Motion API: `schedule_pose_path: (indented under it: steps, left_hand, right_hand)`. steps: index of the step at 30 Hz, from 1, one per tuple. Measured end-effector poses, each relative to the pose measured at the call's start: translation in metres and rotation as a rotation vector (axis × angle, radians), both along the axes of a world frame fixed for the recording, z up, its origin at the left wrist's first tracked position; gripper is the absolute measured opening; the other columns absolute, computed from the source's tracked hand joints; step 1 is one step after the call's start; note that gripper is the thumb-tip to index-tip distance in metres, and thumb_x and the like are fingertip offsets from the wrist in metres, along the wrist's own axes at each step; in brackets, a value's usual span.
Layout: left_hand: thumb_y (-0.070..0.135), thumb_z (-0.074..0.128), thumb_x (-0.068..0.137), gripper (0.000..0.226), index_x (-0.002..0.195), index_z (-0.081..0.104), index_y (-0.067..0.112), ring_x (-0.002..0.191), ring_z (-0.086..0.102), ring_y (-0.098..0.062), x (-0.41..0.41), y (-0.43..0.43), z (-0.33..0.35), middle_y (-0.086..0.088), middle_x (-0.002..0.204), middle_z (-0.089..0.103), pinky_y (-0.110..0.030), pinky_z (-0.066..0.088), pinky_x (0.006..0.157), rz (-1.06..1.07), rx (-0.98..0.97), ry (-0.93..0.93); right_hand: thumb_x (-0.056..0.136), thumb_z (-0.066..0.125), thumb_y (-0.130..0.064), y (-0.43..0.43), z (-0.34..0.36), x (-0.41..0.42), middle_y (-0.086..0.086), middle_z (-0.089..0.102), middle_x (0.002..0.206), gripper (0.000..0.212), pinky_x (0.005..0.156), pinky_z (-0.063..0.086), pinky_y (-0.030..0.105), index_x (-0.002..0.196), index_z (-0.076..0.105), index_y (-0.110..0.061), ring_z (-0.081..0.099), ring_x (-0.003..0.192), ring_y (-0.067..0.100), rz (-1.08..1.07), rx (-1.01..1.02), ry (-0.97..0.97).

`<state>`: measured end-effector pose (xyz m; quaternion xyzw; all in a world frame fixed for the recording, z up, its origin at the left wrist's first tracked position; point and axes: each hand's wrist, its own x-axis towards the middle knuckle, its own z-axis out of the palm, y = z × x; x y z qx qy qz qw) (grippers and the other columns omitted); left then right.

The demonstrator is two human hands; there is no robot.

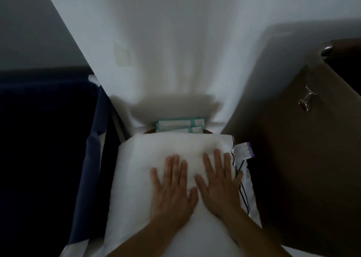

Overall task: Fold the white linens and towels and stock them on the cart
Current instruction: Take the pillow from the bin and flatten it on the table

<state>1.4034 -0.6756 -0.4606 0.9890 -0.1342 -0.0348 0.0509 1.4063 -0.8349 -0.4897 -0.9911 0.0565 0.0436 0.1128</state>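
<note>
White cloth lies directly under both hands. The left hand (172, 186) and the right hand (216, 180) rest palm-down, side by side, with fingers straight and spread and thumbs almost touching. They press on the folded linen (156, 159) and pinch nothing. The linen is a thick, squared-off bundle with black piping (237, 170) along its right edge and a care label (244, 152) projecting at its far right corner.

Progress, as a judgement: this piece is folded and set on what appears to be the cart top, and the hands are flattening it. Only one bundle is identifiable, so the number of linens and towels left cannot be determined.

Containers: just beyond the linen's far edge, a brown-rimmed compartment (150, 132) holds at least two teal-and-white packets (179, 124), laid flat. At the left, a navy fabric bag (93, 159) hangs beside the linen. Its interior is dark and its contents cannot be told. At the right stands a brown door (293, 159) with metal hardware (305, 100).
</note>
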Motion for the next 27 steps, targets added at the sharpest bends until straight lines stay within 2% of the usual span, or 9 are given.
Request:
schedule_pose_path:
  steps: [13, 15, 19, 20, 22, 23, 24, 26, 27]
  left_hand:
    - [0.05, 0.046, 0.085, 0.078, 0.149, 0.034, 0.006, 0.15, 0.017, -0.033, -0.004, -0.037, -0.076, -0.015, 0.161, 0.022, -0.069, 0.008, 0.113, -0.109, 0.004, -0.039]
    - [0.049, 0.046, 0.086, 0.078, 0.15, 0.032, 0.006, 0.15, 0.015, -0.034, -0.002, -0.042, -0.075, -0.016, 0.161, 0.021, -0.069, 0.006, 0.113, -0.101, 0.007, -0.042]
    - [0.05, 0.038, 0.091, 0.075, 0.152, 0.027, 0.007, 0.151, 0.012, -0.033, -0.006, -0.036, -0.055, -0.016, 0.162, 0.018, -0.067, 0.0, 0.114, -0.05, 0.008, 0.006]
    - [0.05, 0.037, 0.092, 0.075, 0.152, 0.028, 0.007, 0.151, 0.012, -0.033, -0.008, -0.035, -0.05, -0.017, 0.161, 0.019, -0.067, 0.0, 0.114, -0.041, 0.01, 0.013]
    - [0.05, 0.036, 0.092, 0.074, 0.151, 0.03, 0.006, 0.15, 0.012, -0.035, -0.01, -0.034, -0.04, -0.019, 0.161, 0.019, -0.069, 0.002, 0.114, -0.033, 0.028, 0.018]
    - [0.049, 0.035, 0.092, 0.074, 0.151, 0.029, 0.005, 0.15, 0.012, -0.036, -0.011, -0.034, -0.035, -0.019, 0.161, 0.019, -0.07, 0.004, 0.113, -0.03, 0.037, 0.023]
    - [0.049, 0.034, 0.092, 0.074, 0.151, 0.028, 0.005, 0.15, 0.011, -0.037, -0.011, -0.035, -0.03, -0.019, 0.161, 0.019, -0.07, 0.005, 0.113, -0.029, 0.04, 0.033]
    - [0.05, 0.03, 0.093, 0.074, 0.153, 0.022, 0.006, 0.151, 0.008, -0.036, -0.011, -0.037, -0.019, -0.018, 0.162, 0.016, -0.07, 0.005, 0.113, -0.047, 0.051, 0.043]
    - [0.053, 0.026, 0.094, 0.075, 0.154, 0.018, 0.008, 0.151, 0.005, -0.035, -0.01, -0.036, -0.014, -0.017, 0.162, 0.012, -0.069, 0.003, 0.113, -0.065, 0.064, 0.037]
  right_hand:
    - [0.099, 0.015, -0.062, -0.04, -0.075, -0.012, 0.01, 0.003, 0.166, 0.069, 0.111, 0.02, 0.069, 0.159, 0.001, -0.03, 0.006, 0.152, 0.036, -0.024, 0.076, 0.036]
    - [0.098, 0.012, -0.063, -0.04, -0.068, -0.009, 0.009, -0.003, 0.166, 0.069, 0.113, 0.017, 0.068, 0.157, -0.006, -0.033, 0.001, 0.152, 0.034, -0.026, 0.081, 0.064]
    - [0.09, -0.003, -0.07, -0.04, -0.025, -0.013, -0.005, -0.032, 0.159, 0.067, 0.117, 0.001, 0.065, 0.145, -0.03, -0.043, -0.027, 0.148, 0.021, 0.006, 0.07, 0.178]
    - [0.091, -0.002, -0.07, -0.038, -0.011, -0.022, -0.004, -0.026, 0.162, 0.067, 0.116, 0.002, 0.066, 0.149, -0.023, -0.042, -0.023, 0.149, 0.021, 0.002, 0.051, 0.181]
    - [0.095, 0.009, -0.064, -0.024, 0.018, -0.054, 0.003, 0.005, 0.166, 0.068, 0.111, 0.016, 0.068, 0.156, 0.008, -0.034, 0.005, 0.153, 0.028, -0.057, 0.028, 0.152]
    - [0.096, 0.014, -0.061, -0.015, 0.025, -0.072, 0.006, 0.014, 0.165, 0.068, 0.108, 0.023, 0.068, 0.157, 0.015, -0.031, 0.015, 0.151, 0.032, -0.094, 0.033, 0.136]
    - [0.096, 0.014, -0.061, -0.008, 0.024, -0.086, 0.007, 0.008, 0.166, 0.069, 0.11, 0.021, 0.069, 0.157, 0.004, -0.032, 0.01, 0.152, 0.032, -0.113, 0.034, 0.175]
    - [0.094, 0.005, -0.064, -0.002, 0.009, -0.105, 0.001, -0.03, 0.161, 0.068, 0.116, 0.0, 0.065, 0.144, -0.033, -0.038, -0.027, 0.148, 0.026, -0.132, 0.04, 0.323]
    - [0.094, 0.003, -0.064, -0.001, 0.0, -0.109, -0.001, -0.039, 0.156, 0.068, 0.116, -0.007, 0.063, 0.142, -0.036, -0.038, -0.037, 0.143, 0.025, -0.148, 0.03, 0.328]
